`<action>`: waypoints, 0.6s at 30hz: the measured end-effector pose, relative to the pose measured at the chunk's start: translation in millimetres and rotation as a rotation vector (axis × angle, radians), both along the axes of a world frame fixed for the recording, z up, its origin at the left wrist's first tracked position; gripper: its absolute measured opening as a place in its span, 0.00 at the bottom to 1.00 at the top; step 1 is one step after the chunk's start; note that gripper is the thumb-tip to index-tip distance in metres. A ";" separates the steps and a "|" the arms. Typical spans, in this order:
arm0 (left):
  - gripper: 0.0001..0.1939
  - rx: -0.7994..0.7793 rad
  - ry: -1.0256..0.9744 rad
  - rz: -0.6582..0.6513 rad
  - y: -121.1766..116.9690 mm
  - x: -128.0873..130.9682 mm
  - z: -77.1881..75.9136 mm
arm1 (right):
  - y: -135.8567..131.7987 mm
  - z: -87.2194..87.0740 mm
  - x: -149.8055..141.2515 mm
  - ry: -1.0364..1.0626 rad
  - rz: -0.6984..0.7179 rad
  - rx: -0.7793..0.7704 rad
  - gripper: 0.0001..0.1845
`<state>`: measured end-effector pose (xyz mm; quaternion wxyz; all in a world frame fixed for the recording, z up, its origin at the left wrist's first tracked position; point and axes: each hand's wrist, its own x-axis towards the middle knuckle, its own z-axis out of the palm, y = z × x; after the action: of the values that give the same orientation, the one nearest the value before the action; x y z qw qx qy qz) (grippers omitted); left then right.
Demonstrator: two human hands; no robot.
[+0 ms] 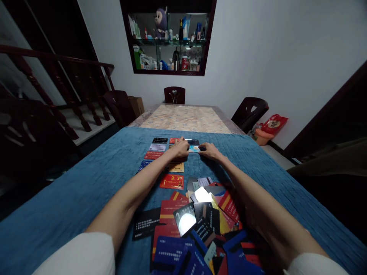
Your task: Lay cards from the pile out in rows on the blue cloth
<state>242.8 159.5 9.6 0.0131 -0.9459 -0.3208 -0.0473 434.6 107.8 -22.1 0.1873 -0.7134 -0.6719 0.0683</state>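
Note:
Both my hands reach far out over the blue cloth to a light blue plastic card [194, 149]. The fingers of my left hand [181, 148] are closed at the card's left end, and my right hand [210, 151] grips its right end. Just above it lies a dark card [192, 141]. Left of my hands, cards lie in rows: a black card [159, 140], a pale lilac card [157, 147], a red card [153, 155] and a blue card [145, 165]. My left hand and forearm partly cover the second column, which ends nearest me in a red card with gold print [172, 181].
A loose heap of overlapping cards [169, 210] spreads between my forearms. The blue cloth [109, 183] covers the near table; a patterned tabletop [186, 116] shows beyond. Chairs [174, 94] stand around it, with an orange bucket [262, 136] on the right floor.

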 end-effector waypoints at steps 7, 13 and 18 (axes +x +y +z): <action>0.13 0.039 -0.021 -0.025 -1.0 -2.2 -0.5 | -13.3 7.3 2.7 -0.052 0.050 0.067 0.22; 0.14 0.056 -0.073 -0.046 -14.2 -6.8 5.4 | -35.5 15.4 10.9 -0.070 0.074 0.126 0.22; 0.17 0.063 -0.098 -0.070 -34.8 -10.4 14.7 | -56.0 18.0 14.7 -0.073 0.079 0.162 0.19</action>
<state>232.4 124.7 24.4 0.0255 -0.9522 -0.2861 -0.1040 449.4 51.9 -4.2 0.2168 -0.6707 -0.7094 -0.0051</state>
